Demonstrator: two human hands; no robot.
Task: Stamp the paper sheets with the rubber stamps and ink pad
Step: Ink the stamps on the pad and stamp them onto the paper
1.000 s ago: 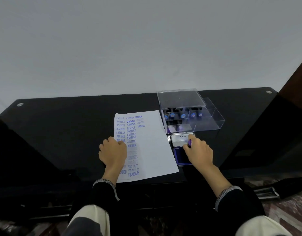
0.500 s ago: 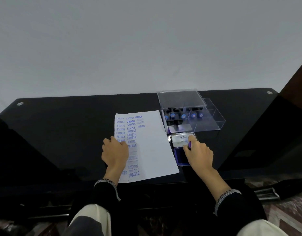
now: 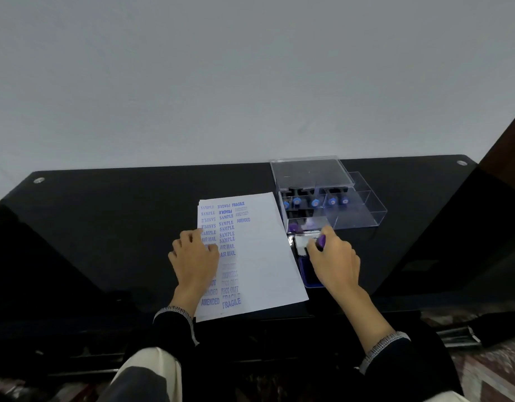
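Here, the left hand (image 3: 194, 256) rests with loosely curled fingers on the white paper sheet (image 3: 259, 256), covered in blue stamped words. Just right, the right hand (image 3: 334, 258) pinches a purple-handled rubber stamp (image 3: 321, 241) over the blue ink pad (image 3: 307, 271). Beyond sits a clear stamp box (image 3: 352, 216).

head cam | faces fwd+down | table (image 3: 105, 227) near | single view

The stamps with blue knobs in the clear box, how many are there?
5 stamps with blue knobs stand in a row inside the clear box: at and. Others may be hidden.
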